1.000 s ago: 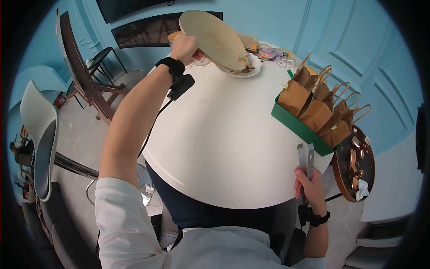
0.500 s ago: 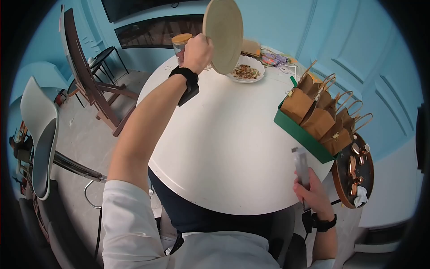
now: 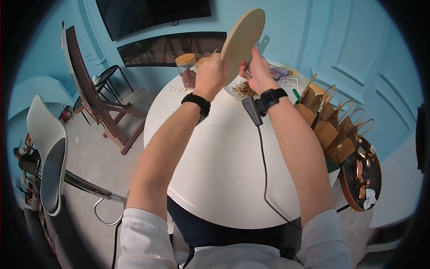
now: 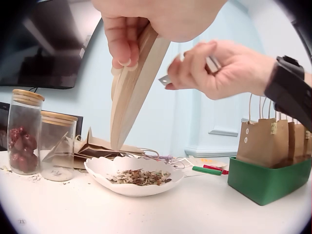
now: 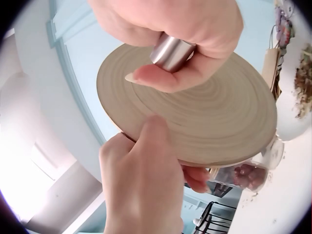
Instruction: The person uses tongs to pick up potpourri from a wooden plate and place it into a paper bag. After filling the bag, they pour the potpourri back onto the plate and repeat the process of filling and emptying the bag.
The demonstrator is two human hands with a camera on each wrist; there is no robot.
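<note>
High over the far side of the table, my left hand (image 3: pixel 211 78) grips the edge of a round wooden board (image 3: pixel 245 42), which is tilted nearly upright. My right hand (image 3: pixel 260 71) is raised close to the board's face, its fingers curled round metal tongs (image 3: pixel 263 43). The bent end of the tongs shows in the right wrist view, and the palm covers much of the rest. Below the board's lower edge sits a white scalloped bowl (image 4: pixel 131 190) with dried brown and green flakes (image 4: pixel 139 176) in it.
Left of the bowl stand a lidded jar of dark red fruit (image 4: pixel 24 146) and a second lidded jar (image 4: pixel 57 161). Brown paper bags (image 3: pixel 331 130) fill a green box (image 4: pixel 258 187) at the right. Beyond is a round tray (image 3: pixel 367 175) with copper-coloured items. Crumbs dot the white table (image 3: pixel 215 179).
My right hand has gone from the table's right front edge up to the board, carrying the tongs. My left hand has shifted right, and the board has turned more edge-on.
</note>
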